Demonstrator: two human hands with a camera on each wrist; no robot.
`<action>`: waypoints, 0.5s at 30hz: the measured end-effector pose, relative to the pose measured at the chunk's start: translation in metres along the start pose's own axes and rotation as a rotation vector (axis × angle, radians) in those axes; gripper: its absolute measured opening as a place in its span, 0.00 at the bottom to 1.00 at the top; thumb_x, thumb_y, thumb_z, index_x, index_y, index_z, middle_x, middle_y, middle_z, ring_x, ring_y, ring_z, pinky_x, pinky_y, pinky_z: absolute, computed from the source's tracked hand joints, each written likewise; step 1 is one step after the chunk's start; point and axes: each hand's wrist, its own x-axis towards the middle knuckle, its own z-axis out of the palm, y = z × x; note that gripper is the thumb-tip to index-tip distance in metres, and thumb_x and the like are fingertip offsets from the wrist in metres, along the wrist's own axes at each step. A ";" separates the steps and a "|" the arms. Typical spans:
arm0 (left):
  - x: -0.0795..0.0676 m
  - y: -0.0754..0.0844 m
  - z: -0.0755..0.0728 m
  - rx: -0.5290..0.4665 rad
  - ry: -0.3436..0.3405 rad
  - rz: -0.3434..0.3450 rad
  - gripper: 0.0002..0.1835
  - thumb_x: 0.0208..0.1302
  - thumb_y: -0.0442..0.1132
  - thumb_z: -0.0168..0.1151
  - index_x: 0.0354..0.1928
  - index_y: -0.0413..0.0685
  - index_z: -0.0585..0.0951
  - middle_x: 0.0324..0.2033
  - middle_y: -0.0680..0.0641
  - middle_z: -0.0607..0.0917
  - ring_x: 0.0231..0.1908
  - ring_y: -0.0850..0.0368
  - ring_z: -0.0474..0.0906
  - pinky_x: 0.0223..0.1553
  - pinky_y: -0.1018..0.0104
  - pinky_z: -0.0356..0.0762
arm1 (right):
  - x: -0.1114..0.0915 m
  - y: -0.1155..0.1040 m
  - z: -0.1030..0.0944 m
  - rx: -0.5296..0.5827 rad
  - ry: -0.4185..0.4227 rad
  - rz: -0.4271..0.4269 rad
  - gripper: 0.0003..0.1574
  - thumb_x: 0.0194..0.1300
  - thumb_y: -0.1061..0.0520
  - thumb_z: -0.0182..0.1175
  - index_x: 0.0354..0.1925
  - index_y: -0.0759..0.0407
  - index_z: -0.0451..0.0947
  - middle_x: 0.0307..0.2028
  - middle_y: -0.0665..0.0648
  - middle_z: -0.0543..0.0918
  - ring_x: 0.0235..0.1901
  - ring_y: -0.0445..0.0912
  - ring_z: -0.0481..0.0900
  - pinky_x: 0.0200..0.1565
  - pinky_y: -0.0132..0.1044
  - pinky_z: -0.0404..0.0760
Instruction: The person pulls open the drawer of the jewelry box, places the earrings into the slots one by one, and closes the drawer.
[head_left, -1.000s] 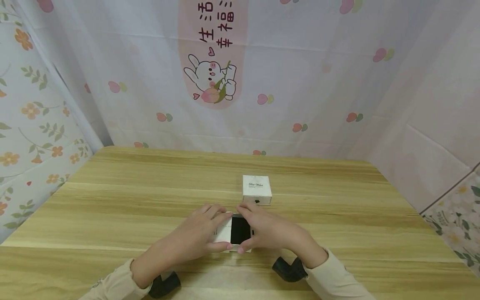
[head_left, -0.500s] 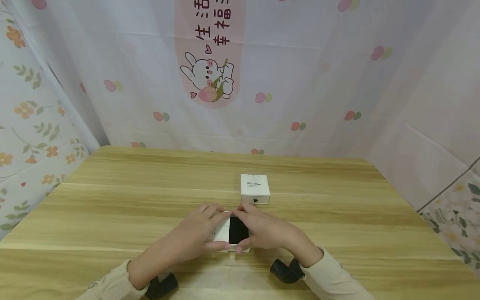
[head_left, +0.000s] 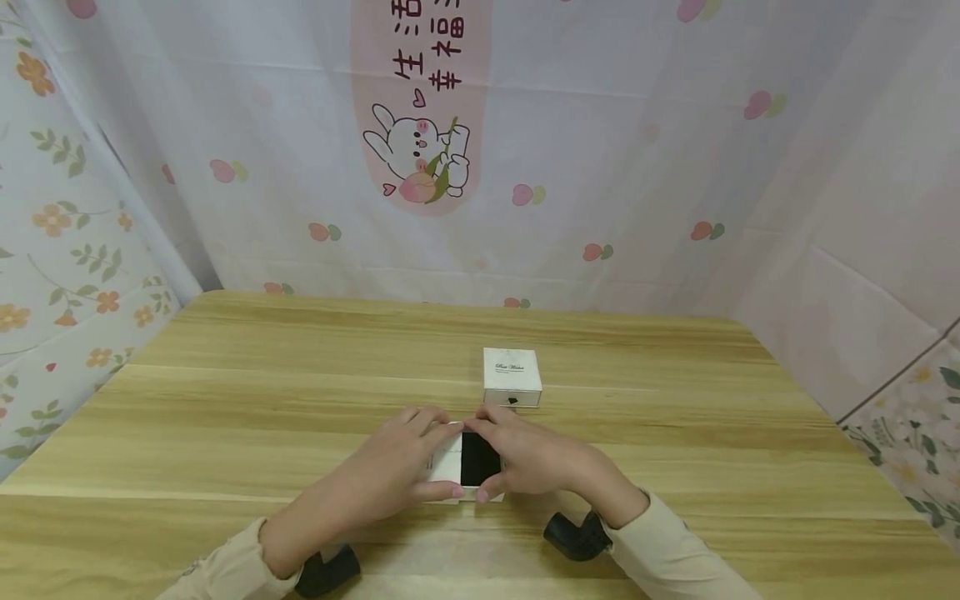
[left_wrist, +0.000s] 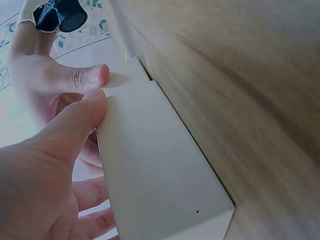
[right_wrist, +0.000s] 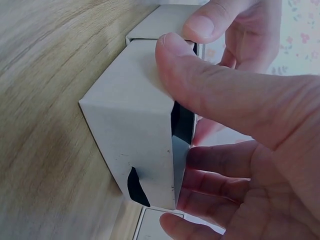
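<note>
On the table (head_left: 300, 367) toward six o'clock, the left hand (head_left: 390, 467) grips the box's white sleeve (head_left: 447, 463) and the right hand (head_left: 542, 456) its part-open drawer (head_left: 480, 460), each spread to the box's width, thumb at six, fingers toward twelve, probably so neither part skews. The drawer juts toward three; a second box (head_left: 512, 371) sits apart at one o'clock

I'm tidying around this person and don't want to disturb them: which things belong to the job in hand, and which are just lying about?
In the job:
White sleeve, held by the left hand
Partly open drawer, held by the right hand

Apparently lying about:
Second white box, held by neither hand
</note>
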 end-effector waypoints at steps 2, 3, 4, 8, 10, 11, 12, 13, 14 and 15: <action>0.000 0.000 0.000 0.010 0.005 -0.002 0.37 0.52 0.63 0.57 0.57 0.43 0.73 0.49 0.47 0.75 0.45 0.55 0.70 0.47 0.61 0.72 | 0.000 0.001 0.000 0.004 -0.002 0.001 0.49 0.49 0.44 0.66 0.63 0.64 0.61 0.54 0.52 0.65 0.51 0.42 0.67 0.52 0.35 0.72; 0.001 0.001 0.000 0.014 0.007 -0.005 0.37 0.52 0.63 0.58 0.57 0.43 0.73 0.49 0.47 0.75 0.45 0.54 0.71 0.46 0.61 0.72 | 0.000 0.001 -0.001 0.006 -0.003 -0.001 0.48 0.49 0.44 0.66 0.63 0.64 0.61 0.54 0.52 0.65 0.50 0.42 0.67 0.52 0.35 0.71; 0.001 0.001 0.001 0.016 0.007 -0.008 0.37 0.52 0.63 0.58 0.57 0.44 0.73 0.49 0.47 0.75 0.46 0.54 0.71 0.46 0.61 0.72 | 0.000 0.001 -0.001 0.005 -0.004 -0.002 0.48 0.49 0.45 0.66 0.63 0.64 0.61 0.53 0.52 0.65 0.50 0.42 0.67 0.52 0.35 0.71; 0.001 0.001 0.001 0.024 0.007 -0.019 0.37 0.51 0.63 0.58 0.57 0.45 0.73 0.48 0.48 0.75 0.46 0.54 0.71 0.47 0.60 0.72 | -0.001 0.002 0.000 -0.011 -0.001 -0.004 0.47 0.49 0.45 0.66 0.62 0.63 0.62 0.53 0.52 0.65 0.49 0.42 0.66 0.52 0.36 0.72; 0.001 0.002 0.001 0.025 0.006 -0.024 0.36 0.51 0.63 0.59 0.56 0.45 0.73 0.48 0.48 0.75 0.46 0.54 0.71 0.47 0.60 0.72 | -0.002 0.003 0.000 -0.016 0.000 -0.003 0.47 0.49 0.45 0.66 0.62 0.63 0.62 0.53 0.52 0.65 0.49 0.42 0.67 0.52 0.36 0.72; 0.001 0.002 0.001 0.026 0.006 -0.025 0.36 0.51 0.63 0.59 0.56 0.45 0.73 0.48 0.48 0.75 0.46 0.54 0.71 0.47 0.60 0.72 | -0.002 0.003 0.000 -0.016 0.001 -0.002 0.47 0.48 0.44 0.66 0.62 0.64 0.62 0.53 0.52 0.65 0.49 0.42 0.67 0.52 0.36 0.72; 0.002 0.002 0.001 0.025 0.004 -0.027 0.36 0.51 0.63 0.59 0.56 0.45 0.73 0.48 0.48 0.75 0.46 0.54 0.71 0.47 0.60 0.72 | -0.003 0.004 -0.001 -0.010 0.001 0.001 0.47 0.49 0.45 0.67 0.62 0.64 0.62 0.52 0.52 0.65 0.49 0.42 0.67 0.52 0.36 0.72; 0.002 0.002 0.001 0.023 0.001 -0.029 0.36 0.51 0.63 0.59 0.56 0.45 0.73 0.48 0.48 0.75 0.46 0.54 0.70 0.47 0.60 0.72 | -0.003 0.004 -0.001 -0.005 0.000 0.004 0.47 0.49 0.45 0.67 0.62 0.64 0.62 0.53 0.53 0.65 0.50 0.42 0.67 0.52 0.36 0.72; 0.002 0.002 0.001 0.019 -0.002 -0.032 0.36 0.51 0.63 0.59 0.56 0.45 0.73 0.49 0.48 0.75 0.46 0.54 0.70 0.47 0.60 0.72 | -0.004 0.005 -0.001 0.000 -0.001 0.007 0.47 0.49 0.45 0.67 0.62 0.64 0.62 0.53 0.53 0.65 0.50 0.43 0.67 0.53 0.37 0.72; 0.002 0.003 0.000 0.015 -0.006 -0.034 0.36 0.51 0.63 0.59 0.56 0.45 0.73 0.49 0.47 0.75 0.46 0.54 0.70 0.47 0.59 0.72 | -0.005 0.005 -0.001 0.004 -0.001 0.010 0.47 0.49 0.45 0.67 0.62 0.64 0.62 0.54 0.53 0.64 0.50 0.43 0.68 0.53 0.37 0.72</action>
